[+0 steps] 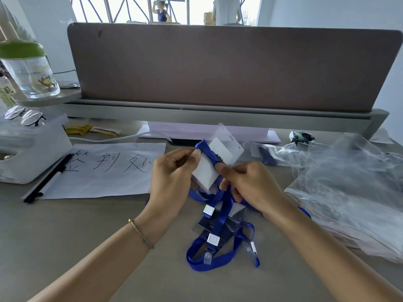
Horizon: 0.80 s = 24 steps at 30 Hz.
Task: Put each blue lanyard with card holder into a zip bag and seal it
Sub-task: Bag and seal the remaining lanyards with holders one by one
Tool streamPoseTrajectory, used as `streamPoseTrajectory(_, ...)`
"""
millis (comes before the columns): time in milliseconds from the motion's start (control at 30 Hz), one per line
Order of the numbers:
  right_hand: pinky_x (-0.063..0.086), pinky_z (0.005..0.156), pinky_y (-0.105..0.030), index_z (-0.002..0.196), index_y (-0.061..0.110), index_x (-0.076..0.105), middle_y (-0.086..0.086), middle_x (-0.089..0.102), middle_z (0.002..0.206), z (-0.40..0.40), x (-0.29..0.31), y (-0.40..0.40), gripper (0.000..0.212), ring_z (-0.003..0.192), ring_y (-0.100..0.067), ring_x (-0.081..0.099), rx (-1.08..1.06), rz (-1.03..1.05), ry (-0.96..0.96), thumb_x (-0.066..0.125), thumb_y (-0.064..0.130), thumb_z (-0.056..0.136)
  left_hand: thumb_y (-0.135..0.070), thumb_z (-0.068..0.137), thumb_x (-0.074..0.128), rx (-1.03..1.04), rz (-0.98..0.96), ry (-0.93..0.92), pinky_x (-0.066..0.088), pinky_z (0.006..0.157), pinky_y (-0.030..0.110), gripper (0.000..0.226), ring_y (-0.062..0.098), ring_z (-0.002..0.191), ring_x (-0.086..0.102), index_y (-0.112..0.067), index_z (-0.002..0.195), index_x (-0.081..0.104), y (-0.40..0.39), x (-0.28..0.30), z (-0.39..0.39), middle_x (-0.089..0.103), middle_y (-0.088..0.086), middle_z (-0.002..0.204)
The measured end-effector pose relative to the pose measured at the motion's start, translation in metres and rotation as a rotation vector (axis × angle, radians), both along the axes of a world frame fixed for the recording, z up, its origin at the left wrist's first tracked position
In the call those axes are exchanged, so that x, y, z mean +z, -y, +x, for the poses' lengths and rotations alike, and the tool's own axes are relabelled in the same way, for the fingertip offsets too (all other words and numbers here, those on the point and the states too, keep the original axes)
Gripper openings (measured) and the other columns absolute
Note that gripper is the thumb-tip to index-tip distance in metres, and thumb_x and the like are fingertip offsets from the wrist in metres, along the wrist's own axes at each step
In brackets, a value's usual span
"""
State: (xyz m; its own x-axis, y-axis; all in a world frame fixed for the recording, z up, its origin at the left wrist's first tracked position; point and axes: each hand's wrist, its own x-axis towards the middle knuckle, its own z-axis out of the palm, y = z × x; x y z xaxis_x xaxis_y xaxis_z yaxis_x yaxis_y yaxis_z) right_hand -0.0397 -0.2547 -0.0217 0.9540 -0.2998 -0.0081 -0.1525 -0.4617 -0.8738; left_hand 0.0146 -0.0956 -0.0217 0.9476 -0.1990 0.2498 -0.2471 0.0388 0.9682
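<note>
Just above the blue lanyard pile [220, 243], both hands, left hand [172, 177] and right hand [250, 186], pinch one lanyard with card holder [220, 153], unbagged, while zip bags [349, 182] wait right of the pile, so bagging looks barely started.

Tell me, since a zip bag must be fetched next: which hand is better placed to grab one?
Probably the right hand: the zip bags lie on its side; the left hand pinches the lanyard.

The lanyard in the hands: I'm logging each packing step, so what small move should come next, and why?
Probably finish folding the strap against the card holder. The left hand pinches the blue lanyard, the right hand grips it lower, and loose strap trails down; the zip bags lie to the right.
</note>
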Motion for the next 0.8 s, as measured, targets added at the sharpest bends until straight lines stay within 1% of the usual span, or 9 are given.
streamPoseTrajectory(67,0.052,0.065,-0.029,0.075,0.009,0.072,-0.008,0.067,0.056,0.002,-0.003,0.001,0.044,0.05,-0.013,0.059,-0.003,0.059,0.051,0.061,0.047,0.095,-0.014,0.098,0.06,-0.03,-0.044,-0.093,0.061,0.065,0.051,0.017,0.037,0.08,0.069,-0.011,0.091,0.075,0.001,0.0,0.0,0.074,0.012,0.087)
streamPoseTrajectory(167,0.056,0.078,-0.045,0.081,0.004,0.069,-0.008,0.07,0.063,0.005,-0.009,0.003,0.034,0.059,-0.017,0.063,0.001,0.151,0.118,0.062,0.033,0.098,-0.012,0.099,0.058,-0.075,-0.07,-0.205,0.059,0.061,0.035,0.015,0.034,0.083,0.071,-0.007,0.098,0.072,0.003,-0.006,0.003,0.072,0.016,0.097)
streamPoseTrajectory(267,0.055,0.075,-0.048,0.085,0.005,0.068,-0.004,0.065,0.06,0.003,-0.008,0.007,0.028,0.06,-0.019,0.06,0.0,0.141,0.166,0.061,0.029,0.098,-0.013,0.101,0.055,-0.131,-0.008,-0.222,0.06,0.064,0.032,0.016,0.032,0.083,0.073,-0.009,0.102,0.07,0.003,-0.01,0.005,0.07,0.016,0.101)
streamPoseTrajectory(367,0.052,0.071,-0.043,0.086,0.003,0.067,-0.001,0.061,0.058,-0.006,-0.002,0.018,0.029,0.06,-0.018,0.058,-0.026,0.109,0.201,0.059,0.027,0.1,-0.014,0.103,0.049,-0.191,0.095,-0.153,0.06,0.061,0.029,0.021,0.025,0.077,0.072,-0.014,0.1,0.07,0.005,-0.009,0.002,0.072,0.012,0.093)
streamPoseTrajectory(467,0.053,0.075,-0.05,0.085,-0.003,0.062,0.001,0.058,0.056,-0.025,0.005,0.034,0.033,0.058,-0.018,0.058,-0.072,0.108,0.245,0.056,0.025,0.101,-0.015,0.105,0.044,-0.22,0.124,-0.104,0.06,0.062,0.033,0.029,0.024,0.075,0.068,-0.017,0.094,0.071,0.016,-0.006,-0.006,0.074,0.005,0.081)
streamPoseTrajectory(533,0.052,0.069,-0.043,0.081,-0.005,0.059,0.001,0.055,0.054,-0.043,0.009,0.048,0.032,0.056,-0.018,0.056,-0.113,0.125,0.268,0.055,0.019,0.102,-0.015,0.104,0.046,-0.244,0.205,-0.03,0.06,0.066,0.032,0.028,0.02,0.077,0.068,-0.018,0.094,0.071,0.027,-0.005,-0.013,0.074,0.001,0.083)
streamPoseTrajectory(600,0.051,0.063,-0.033,0.072,0.002,0.057,0.001,0.052,0.053,-0.065,0.014,0.062,0.033,0.055,-0.019,0.053,-0.169,0.137,0.286,0.053,0.014,0.102,-0.014,0.102,0.05,-0.278,0.308,0.093,0.059,0.068,0.028,0.026,0.012,0.077,0.068,-0.027,0.094,0.071,0.043,-0.003,-0.023,0.073,-0.004,0.083)
streamPoseTrajectory(667,0.05,0.063,-0.031,0.07,0.006,0.055,-0.001,0.05,0.053,-0.09,0.018,0.076,0.033,0.058,-0.023,0.052,-0.233,0.151,0.304,0.052,0.012,0.102,-0.013,0.1,0.054,-0.308,0.386,0.207,0.057,0.071,0.024,0.026,0.004,0.077,0.067,-0.034,0.097,0.07,0.062,0.001,-0.034,0.072,-0.009,0.083)
streamPoseTrajectory(800,0.048,0.067,-0.034,0.071,0.006,0.056,0.0,0.049,0.054,-0.139,0.021,0.104,0.032,0.06,-0.024,0.051,-0.344,0.181,0.318,0.051,0.012,0.103,-0.015,0.097,0.056,-0.388,0.486,0.352,0.053,0.079,0.018,0.023,-0.005,0.084,0.064,-0.03,0.104,0.072,0.106,0.002,-0.047,0.071,-0.017,0.092)
